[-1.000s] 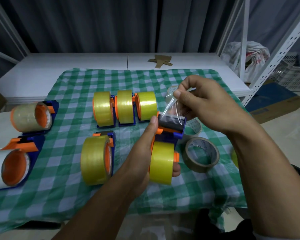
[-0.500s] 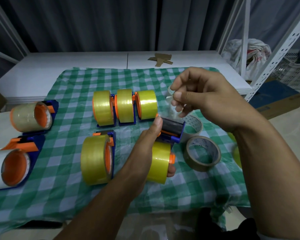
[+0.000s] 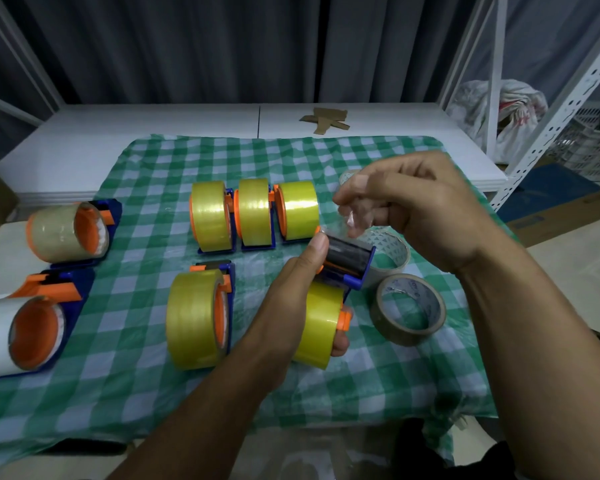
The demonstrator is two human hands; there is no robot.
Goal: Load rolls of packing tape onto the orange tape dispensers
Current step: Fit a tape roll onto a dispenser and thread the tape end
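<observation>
Partly blurred, right hand (image 3: 413, 209) curls over clear tape end (image 3: 353, 221); pinch indeterminable. Left hand (image 3: 288, 299) grips blue-orange dispenser (image 3: 347, 259), glossy yellow roll (image 3: 317, 323) mounted, half hidden.

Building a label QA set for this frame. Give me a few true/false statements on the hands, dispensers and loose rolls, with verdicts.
1. The left hand grips a dispenser loaded with a yellow roll. True.
2. The right hand lies flat on the cloth. False: it is raised above the dispenser, pinching a clear tape end.
3. Three loaded dispensers stand in a row beyond the hands. True.
4. The loose brown rolls lie left of the held dispenser. False: they lie to its right on the cloth.
</observation>
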